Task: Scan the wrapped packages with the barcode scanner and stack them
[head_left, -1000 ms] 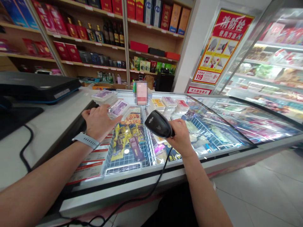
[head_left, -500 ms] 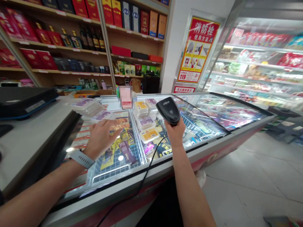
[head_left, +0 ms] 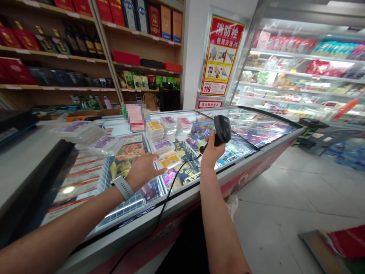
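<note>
My right hand (head_left: pixel 212 153) is wrapped round the handle of a black barcode scanner (head_left: pixel 222 130), held up over the freezer's glass top, its cable hanging down to the left. My left hand (head_left: pixel 144 167), with a pale watch band on the wrist, is at the left end of a flat clear pack with a yellow label (head_left: pixel 170 160). Its thumb and fingers are apart around that end; whether they touch the pack I cannot tell. Behind it lie a purple-labelled pack (head_left: pixel 163 146) and stacks of yellow-labelled (head_left: pixel 155 130), purple-labelled (head_left: pixel 169 127) and red-labelled packs (head_left: pixel 184 128).
More purple-labelled packs (head_left: pixel 78 131) are piled at the left, beside a grey counter (head_left: pixel 34 152). Under the freezer glass, wire baskets (head_left: pixel 128 207) hold bagged food. Shelves of boxes and bottles (head_left: pixel 85 43) stand behind; a chilled display (head_left: pixel 302 76) is at the right.
My left hand has moved right, from over the basket to the yellow-labelled pack. The scanner has swung right and turned in my right hand. The camera view has shifted to the right.
</note>
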Demonstrator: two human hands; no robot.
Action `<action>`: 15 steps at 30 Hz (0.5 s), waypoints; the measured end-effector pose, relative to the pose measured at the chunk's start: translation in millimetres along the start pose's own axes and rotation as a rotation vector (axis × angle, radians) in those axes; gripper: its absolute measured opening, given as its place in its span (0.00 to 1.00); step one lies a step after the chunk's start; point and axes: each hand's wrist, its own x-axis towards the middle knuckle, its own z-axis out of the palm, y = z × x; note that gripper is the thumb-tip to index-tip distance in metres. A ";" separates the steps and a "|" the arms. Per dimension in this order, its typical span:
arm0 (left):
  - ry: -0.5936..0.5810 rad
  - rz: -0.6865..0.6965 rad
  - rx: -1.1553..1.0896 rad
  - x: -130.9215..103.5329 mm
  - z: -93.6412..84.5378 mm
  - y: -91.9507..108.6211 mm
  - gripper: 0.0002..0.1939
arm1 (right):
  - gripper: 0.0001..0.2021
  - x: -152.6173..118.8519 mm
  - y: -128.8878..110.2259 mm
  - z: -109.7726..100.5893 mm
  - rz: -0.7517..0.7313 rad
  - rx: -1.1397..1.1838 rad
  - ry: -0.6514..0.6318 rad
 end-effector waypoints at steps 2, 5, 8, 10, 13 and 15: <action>0.002 0.014 -0.007 -3.8 -0.8 0.0 0.27 | 0.25 -0.6 0.1 -0.1 -0.004 -0.001 -0.002; 0.041 0.028 0.005 -14.3 -10.6 -7.9 0.27 | 0.25 -1.9 -0.6 -0.4 0.002 0.007 -0.008; 0.179 0.044 0.061 -26.0 -27.3 -26.3 0.26 | 0.25 -3.1 -1.0 -0.3 0.011 0.018 -0.019; 0.267 0.044 0.109 -32.5 -37.9 -42.2 0.27 | 0.24 -4.3 -1.1 0.2 -0.007 0.011 -0.032; 0.391 0.011 0.150 -38.6 -48.1 -65.3 0.27 | 0.23 -7.9 -2.3 1.6 -0.062 -0.016 -0.067; 0.490 -0.020 0.151 -40.5 -51.3 -77.3 0.25 | 0.23 -11.9 -3.7 2.6 -0.088 -0.035 -0.109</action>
